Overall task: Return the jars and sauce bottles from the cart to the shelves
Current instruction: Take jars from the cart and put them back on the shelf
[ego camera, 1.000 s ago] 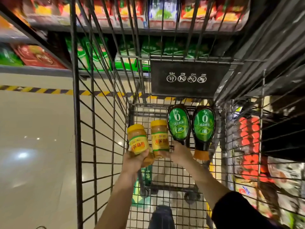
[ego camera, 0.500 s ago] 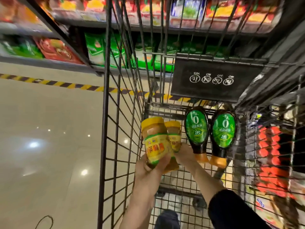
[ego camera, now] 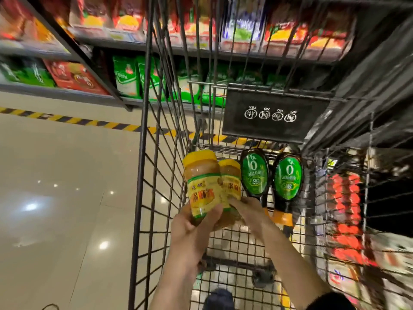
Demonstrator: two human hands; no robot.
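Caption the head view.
Left hand holds one jar inside the cart; right hand grips the second jar beside two sauce bottles.

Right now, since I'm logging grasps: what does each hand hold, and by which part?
The left hand grips the nearer yellow-lidded jar around its lower body; right hand holds the farther jar near its base.

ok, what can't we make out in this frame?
Head view:
- rear jar: lower part hidden behind front jar and right hand.
- right hand: grip unclear, fingertips run behind front jar.
- shelf packets: motion-blurred, labels unreadable.
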